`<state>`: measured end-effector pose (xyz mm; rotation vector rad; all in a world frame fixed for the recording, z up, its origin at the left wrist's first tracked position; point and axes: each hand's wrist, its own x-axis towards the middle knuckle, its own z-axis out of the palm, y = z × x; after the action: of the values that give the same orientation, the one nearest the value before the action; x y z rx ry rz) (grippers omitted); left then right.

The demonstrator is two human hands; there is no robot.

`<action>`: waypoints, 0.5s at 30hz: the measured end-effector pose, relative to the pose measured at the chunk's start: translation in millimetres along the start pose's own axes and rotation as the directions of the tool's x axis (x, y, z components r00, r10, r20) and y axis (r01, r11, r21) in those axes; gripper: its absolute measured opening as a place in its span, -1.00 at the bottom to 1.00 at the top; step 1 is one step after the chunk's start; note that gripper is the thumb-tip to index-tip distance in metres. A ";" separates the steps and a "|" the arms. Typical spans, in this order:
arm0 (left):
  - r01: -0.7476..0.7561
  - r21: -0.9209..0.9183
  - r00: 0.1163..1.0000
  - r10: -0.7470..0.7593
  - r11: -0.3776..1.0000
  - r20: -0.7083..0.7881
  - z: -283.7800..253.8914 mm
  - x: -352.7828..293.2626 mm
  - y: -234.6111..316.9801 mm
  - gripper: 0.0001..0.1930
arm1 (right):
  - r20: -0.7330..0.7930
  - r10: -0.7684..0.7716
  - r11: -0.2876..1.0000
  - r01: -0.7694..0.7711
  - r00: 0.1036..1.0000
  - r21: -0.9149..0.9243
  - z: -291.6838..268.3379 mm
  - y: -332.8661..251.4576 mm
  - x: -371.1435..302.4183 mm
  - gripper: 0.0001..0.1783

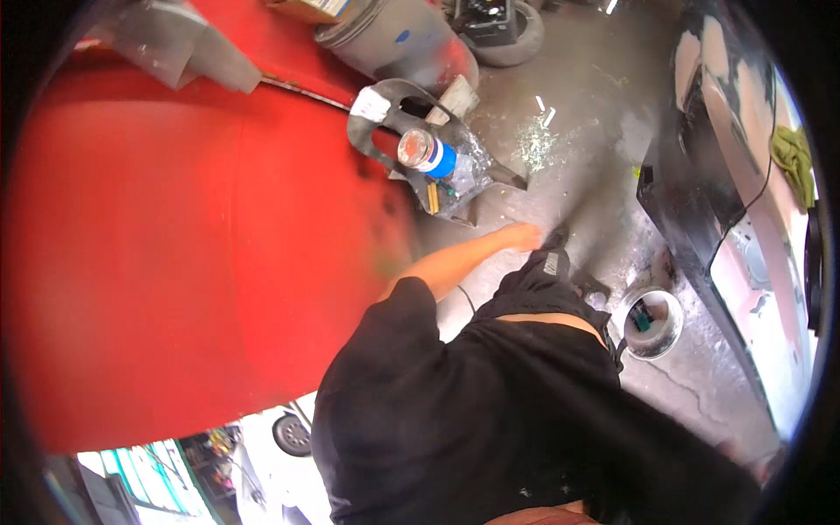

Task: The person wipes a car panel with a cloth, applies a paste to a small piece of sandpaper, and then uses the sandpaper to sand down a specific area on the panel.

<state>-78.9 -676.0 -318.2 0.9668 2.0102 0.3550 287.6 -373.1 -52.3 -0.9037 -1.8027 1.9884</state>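
My left hand point(522, 236) reaches across in front of me, beside the knee of my dark trousers point(534, 280). Its fingers are blurred and partly hidden, so I cannot tell their pose or whether they hold anything. At the lower right, beyond my black sleeve, a smeared bit of skin point(744, 455) may be my right hand; its fingers cannot be made out. Closest to my left hand is a grey plastic chair point(363, 131). On it lie a can point(442, 160) with a blue and white label, clear plastic film point(472, 179) and a small yellow block point(433, 198).
A large glossy red panel point(175, 245) fills the left side. To the right stands a black and pale bumper-like part point(691, 166) with a green cloth point(792, 157). A white bucket point(672, 337) sits on the floor; a large grey drum point(394, 44) stands farther off.
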 end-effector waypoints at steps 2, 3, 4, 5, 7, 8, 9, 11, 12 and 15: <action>0.039 0.022 0.999 -0.039 0.999 -0.006 4.4 -15.7 -45.3 -0.67 | 0.065 0.003 0.998 -0.007 0.998 0.061 31.2 -8.3 3.7 -0.53; 0.022 0.052 1.000 -0.022 0.998 -0.013 -2.2 -20.0 -56.3 -0.67 | 0.089 -0.005 0.996 -0.002 0.996 0.084 46.6 -13.0 5.5 -0.52; 0.014 0.082 1.000 -0.012 0.997 -0.017 -8.1 -25.6 -65.7 -0.66 | 0.127 -0.007 0.994 -0.007 0.992 0.112 65.2 -18.5 6.5 -0.51; 0.047 0.065 0.999 -0.046 0.997 -0.020 -12.5 -26.9 -67.7 -0.66 | 0.165 -0.012 0.990 -0.011 0.986 0.139 84.4 -25.1 8.8 -0.50; 0.122 0.038 0.992 -0.121 0.992 -0.017 -33.8 -30.7 -67.8 -0.66 | 0.251 -0.033 0.977 -0.021 0.968 0.211 124.9 -41.4 13.7 -0.47; 0.121 0.054 0.993 -0.121 0.991 -0.009 -45.9 -32.7 -67.3 -0.64 | 0.307 -0.065 0.964 -0.019 0.949 0.265 143.7 -55.2 15.7 -0.46; 0.106 0.005 0.994 -0.106 0.994 0.002 -63.3 -35.4 -70.6 -0.65 | 0.360 -0.104 0.946 -0.020 0.927 0.324 165.7 -69.0 19.2 -0.45; 0.039 -0.125 0.999 -0.035 0.991 0.031 -96.2 -23.3 -63.3 -0.67 | 0.444 -0.209 0.893 -0.016 0.871 0.450 208.1 -99.6 27.1 -0.43; 0.003 -0.163 1.000 -0.003 0.987 0.000 -114.8 -19.4 -61.9 -0.71 | 0.485 -0.275 0.849 -0.027 0.830 0.528 232.9 -114.3 35.6 -0.41; 0.033 -0.427 0.996 -0.065 0.903 -0.059 -152.9 -24.8 -89.1 -0.70 | 0.559 -0.469 0.652 -0.158 0.684 0.741 311.7 -160.8 65.7 -0.38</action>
<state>-237.2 -737.6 -262.8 0.6324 1.9027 0.7755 11.9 -548.7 90.8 0.3914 -0.9739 2.7956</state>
